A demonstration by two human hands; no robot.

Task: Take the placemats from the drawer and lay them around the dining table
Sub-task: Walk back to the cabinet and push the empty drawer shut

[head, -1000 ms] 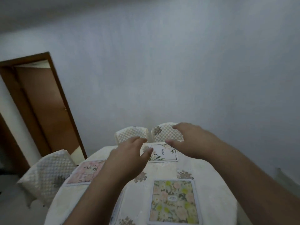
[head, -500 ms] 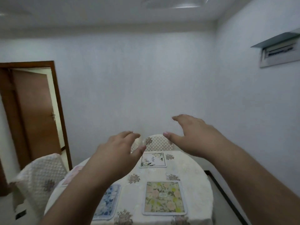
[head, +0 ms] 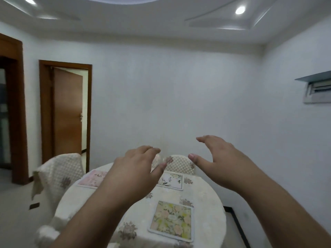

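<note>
Below me stands a round dining table [head: 206, 208] under a cream floral cloth. On it lie a yellow-green floral placemat [head: 172, 221] at the near right, a white placemat with leaves [head: 172, 181] at the far side and a pink placemat [head: 93, 179] at the left. A blue one seen earlier is hidden behind my left arm. My left hand [head: 132, 169] and my right hand [head: 215, 158] hover above the table, palms down, fingers spread and relaxed, holding nothing.
Chairs with quilted cream covers stand at the left [head: 59, 174] and at the far side [head: 179, 164] of the table. A wooden door [head: 68, 111] stands ajar at the left wall. A wall box [head: 317, 90] hangs at the right.
Both hands have lifted up and away from the white placemat. My head has tilted up and drawn back, so more wall and the ceiling show.
</note>
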